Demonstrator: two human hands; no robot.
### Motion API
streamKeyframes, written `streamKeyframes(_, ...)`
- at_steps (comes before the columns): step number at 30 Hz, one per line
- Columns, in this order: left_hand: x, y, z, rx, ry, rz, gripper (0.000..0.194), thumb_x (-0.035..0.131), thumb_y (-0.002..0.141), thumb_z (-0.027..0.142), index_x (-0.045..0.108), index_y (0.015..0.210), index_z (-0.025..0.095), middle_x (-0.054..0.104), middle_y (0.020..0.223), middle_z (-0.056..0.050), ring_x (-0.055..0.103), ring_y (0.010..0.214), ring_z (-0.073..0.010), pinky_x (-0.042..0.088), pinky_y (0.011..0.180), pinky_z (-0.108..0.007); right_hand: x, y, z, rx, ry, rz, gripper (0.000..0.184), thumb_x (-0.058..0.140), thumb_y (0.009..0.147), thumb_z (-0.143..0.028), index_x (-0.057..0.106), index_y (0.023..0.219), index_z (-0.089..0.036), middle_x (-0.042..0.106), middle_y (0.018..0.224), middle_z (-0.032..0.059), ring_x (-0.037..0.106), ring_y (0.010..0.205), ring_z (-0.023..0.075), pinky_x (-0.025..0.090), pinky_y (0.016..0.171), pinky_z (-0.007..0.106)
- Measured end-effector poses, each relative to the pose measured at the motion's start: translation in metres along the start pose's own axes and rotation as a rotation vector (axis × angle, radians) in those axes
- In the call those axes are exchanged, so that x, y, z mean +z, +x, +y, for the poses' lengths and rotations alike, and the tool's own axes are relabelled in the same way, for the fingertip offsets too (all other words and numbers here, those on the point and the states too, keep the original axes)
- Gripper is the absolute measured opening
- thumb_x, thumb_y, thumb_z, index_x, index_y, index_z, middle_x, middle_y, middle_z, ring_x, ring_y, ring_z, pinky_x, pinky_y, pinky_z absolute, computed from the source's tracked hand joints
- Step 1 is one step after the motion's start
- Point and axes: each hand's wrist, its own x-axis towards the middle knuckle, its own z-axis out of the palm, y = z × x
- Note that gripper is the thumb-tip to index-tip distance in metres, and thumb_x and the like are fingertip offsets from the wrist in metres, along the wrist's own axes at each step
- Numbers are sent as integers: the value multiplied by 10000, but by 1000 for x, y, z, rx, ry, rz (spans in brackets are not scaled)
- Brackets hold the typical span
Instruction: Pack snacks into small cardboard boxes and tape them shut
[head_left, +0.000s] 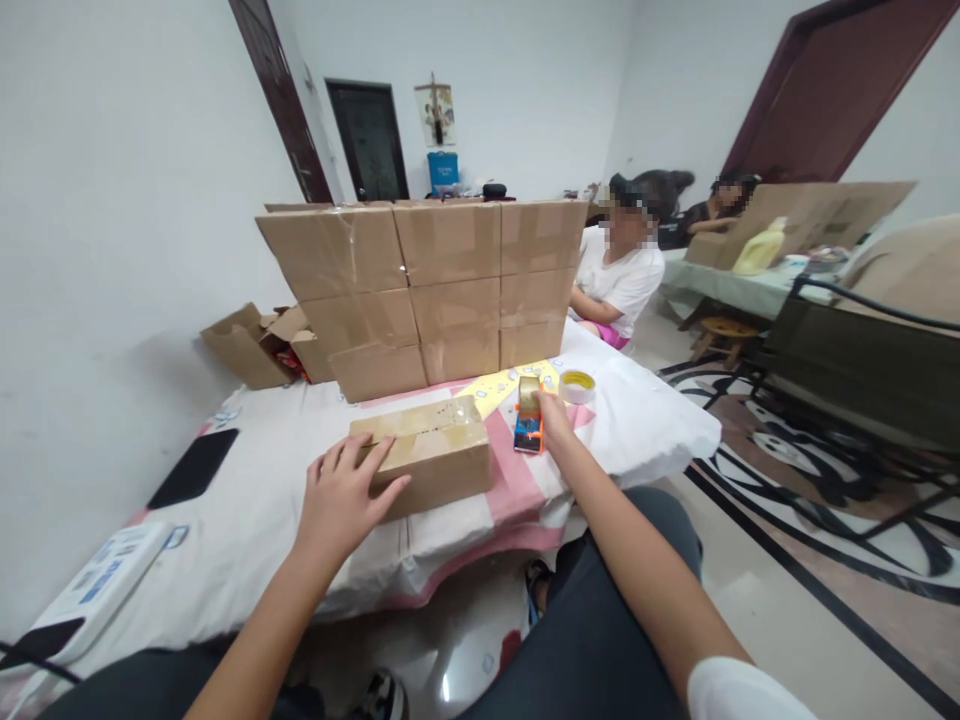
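Observation:
A closed cardboard box lies near the front edge of the cloth-covered table, with shiny tape on its top and right end. My left hand rests on the left part of this box, fingers spread. To the right of the box, my right hand is wrapped round an orange and blue tape dispenser with a brownish roll in it. The dispenser is apart from the box. Just behind my right hand lies a loose roll of tape with a yellow core.
A wall of stacked cardboard boxes stands at the back of the table. Left of it is an open carton. A black tablet-like slab and a white box lie at the left. A person in a white shirt sits beyond the table.

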Motion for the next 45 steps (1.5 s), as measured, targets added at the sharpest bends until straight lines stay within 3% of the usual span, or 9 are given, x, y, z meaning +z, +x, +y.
streamKeyframes(11,1,0,0,-5,-2,0,519,557,917,522,608,1353,246,592,1334,-150,510,1213,-348,416,950,-477,7,-4,5,78,-25,-8,183,628,629,-276,556,780,-204,621,610,-22,618,577,161,483,511,247)
streamKeyframes(22,2,0,-1,-2,-5,14,513,569,910,509,613,1345,240,593,1329,-152,509,1216,-352,421,950,-488,9,-16,-3,39,-29,-58,157,638,634,-287,525,720,-220,557,542,-42,589,549,158,466,486,246)
streamKeyframes(31,2,0,0,12,8,31,509,584,910,504,618,1335,226,598,1307,-150,516,1193,-347,422,944,-475,8,-13,1,29,-39,-50,154,632,643,-292,564,747,-200,595,590,-28,571,530,142,471,490,246)
streamKeyframes(40,2,0,0,13,12,23,511,575,913,506,612,1343,232,594,1309,-150,515,1190,-347,415,938,-474,3,-10,10,-71,-57,-18,289,744,676,-405,547,716,-197,585,594,-25,593,560,151,476,501,244)
streamKeyframes(45,2,0,0,8,10,21,512,578,909,516,618,1335,236,592,1313,-149,516,1185,-347,414,936,-472,8,-19,4,-99,-28,-53,352,699,758,-525,574,772,-196,609,644,-6,626,588,164,512,526,267)
